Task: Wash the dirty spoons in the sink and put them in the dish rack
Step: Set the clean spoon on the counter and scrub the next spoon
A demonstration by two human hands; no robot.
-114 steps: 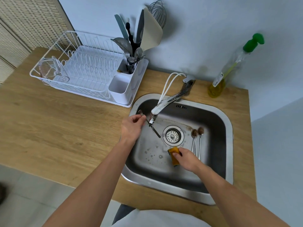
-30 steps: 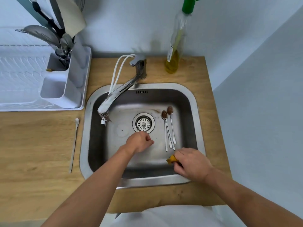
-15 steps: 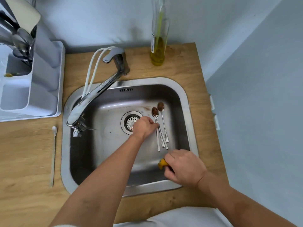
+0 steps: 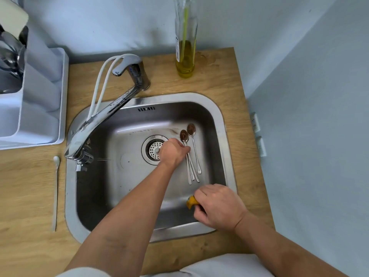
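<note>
The sink (image 4: 223, 124) is set in the table (image 4: 30, 196). In its basin, the spoons (image 4: 192, 156) lie at 3 o'clock of the drain (image 4: 153, 149). The tap (image 4: 111, 108) stands at the sink's 11 o'clock, a bottle (image 4: 185, 56) at 12, the dish rack (image 4: 40, 100) at 10. One spoon (image 4: 56, 188) lies on the table at 9 o'clock.

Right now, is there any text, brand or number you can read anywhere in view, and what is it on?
No text can be read.
Bottle: a label strip down its left edge, print too small and blurred to read.
Sink, tap, rack: no visible marking.
</note>
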